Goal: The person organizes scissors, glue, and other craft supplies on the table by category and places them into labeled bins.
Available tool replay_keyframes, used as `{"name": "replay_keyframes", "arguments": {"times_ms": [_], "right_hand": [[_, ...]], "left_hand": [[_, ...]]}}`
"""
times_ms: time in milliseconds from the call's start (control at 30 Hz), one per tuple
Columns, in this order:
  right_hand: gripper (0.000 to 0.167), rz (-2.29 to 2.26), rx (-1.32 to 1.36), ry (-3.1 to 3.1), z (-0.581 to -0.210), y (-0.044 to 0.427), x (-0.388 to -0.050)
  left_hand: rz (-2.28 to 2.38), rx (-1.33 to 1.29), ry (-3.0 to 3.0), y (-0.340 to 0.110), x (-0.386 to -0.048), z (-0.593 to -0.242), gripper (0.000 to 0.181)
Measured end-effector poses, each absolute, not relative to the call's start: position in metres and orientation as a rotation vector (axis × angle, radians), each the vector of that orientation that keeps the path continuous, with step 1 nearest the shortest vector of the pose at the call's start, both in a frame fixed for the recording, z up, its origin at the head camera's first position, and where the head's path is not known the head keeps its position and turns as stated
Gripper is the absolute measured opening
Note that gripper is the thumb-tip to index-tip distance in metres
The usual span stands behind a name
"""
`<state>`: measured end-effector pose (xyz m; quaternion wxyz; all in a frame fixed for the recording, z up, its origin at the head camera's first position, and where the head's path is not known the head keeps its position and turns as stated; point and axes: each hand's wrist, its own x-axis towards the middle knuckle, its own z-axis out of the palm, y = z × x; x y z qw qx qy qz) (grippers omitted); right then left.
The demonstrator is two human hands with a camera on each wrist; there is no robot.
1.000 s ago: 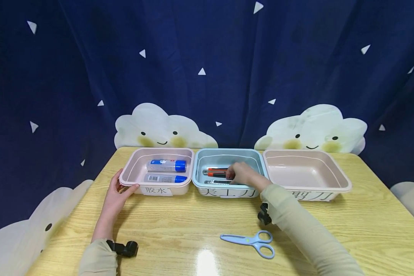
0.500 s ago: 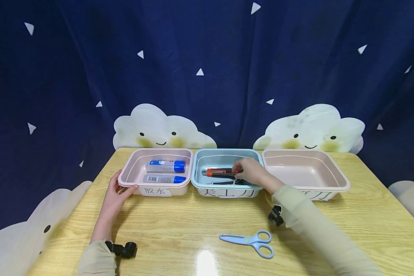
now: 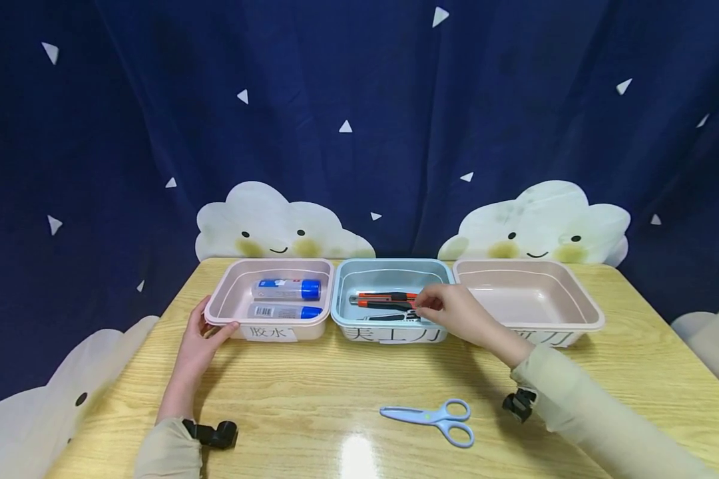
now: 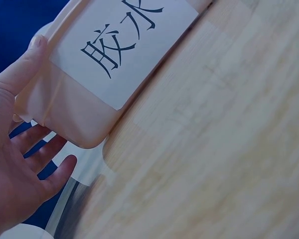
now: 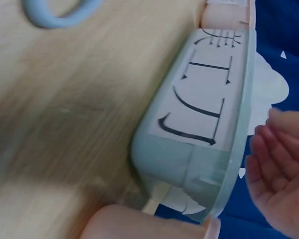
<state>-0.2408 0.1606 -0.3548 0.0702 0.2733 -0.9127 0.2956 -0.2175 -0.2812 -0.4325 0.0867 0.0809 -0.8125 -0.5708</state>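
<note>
My left hand (image 3: pixel 198 342) holds the front left corner of a pink bin (image 3: pixel 329 313), which carries a paper label. In the left wrist view, the thumb lies on the rim and several fingers spread beside the wall. Two clear glue bottles (image 3: pixel 285 289) with blue caps lie in this bin. Over the front right of the blue bin (image 3: pixel 338 266) is my right hand (image 3: pixel 449 309); its fingers are loosely bent around nothing in the right wrist view. Inside the blue bin lie black-and-orange utility knives (image 3: pixel 386 305) and a black-and-white one (image 3: pixel 392 317) near the front wall.
A second pink bin (image 3: pixel 593 318), with nothing inside, stands at the right of the row. Light blue scissors (image 3: pixel 428 418) lie on the wooden table (image 3: pixel 293 399) in front. A dark blue curtain (image 3: pixel 395 100) hangs behind the bins.
My right hand has drawn up and back to the right, out of the blue bin, leaving the black-and-white utility knife there. The left hand stays on the pink bin.
</note>
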Motion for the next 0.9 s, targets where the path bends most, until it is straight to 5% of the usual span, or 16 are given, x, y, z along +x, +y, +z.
{"name": "replay_keyframes", "arguments": {"times_ms": [567, 900], "right_hand": [[0.018, 0.861, 1.012, -2.629, -0.384, 0.184, -0.19], [0.043, 0.893, 1.253, -2.928, -0.402, 0.183, -0.163]], "left_hand": [[-1.673, 0.185, -2.455, -0.284, -0.217, -0.429, 0.084], [-1.677, 0.187, -2.477, -0.288, -0.218, -0.427, 0.083]]}}
